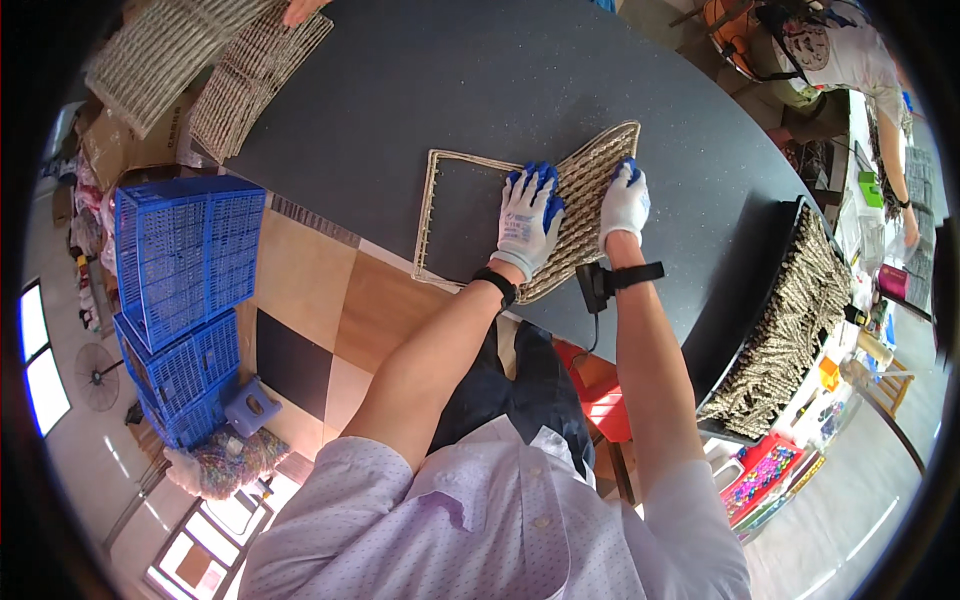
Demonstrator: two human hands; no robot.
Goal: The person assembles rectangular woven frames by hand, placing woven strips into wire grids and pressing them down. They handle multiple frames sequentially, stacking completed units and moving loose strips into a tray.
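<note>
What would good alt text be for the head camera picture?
A person's gloved left hand and right hand rest on a woven panel beside an open frame on a dark table. Blue crates are stacked at left; a black tray of twisted strands sits at right.

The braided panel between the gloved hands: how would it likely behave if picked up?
The braided panel is probably light for its size, since it looks thin. Its ropelike ridges suggest good grip for the gloves. Its slim rim may let it flex a little when lifted by one edge.
</note>
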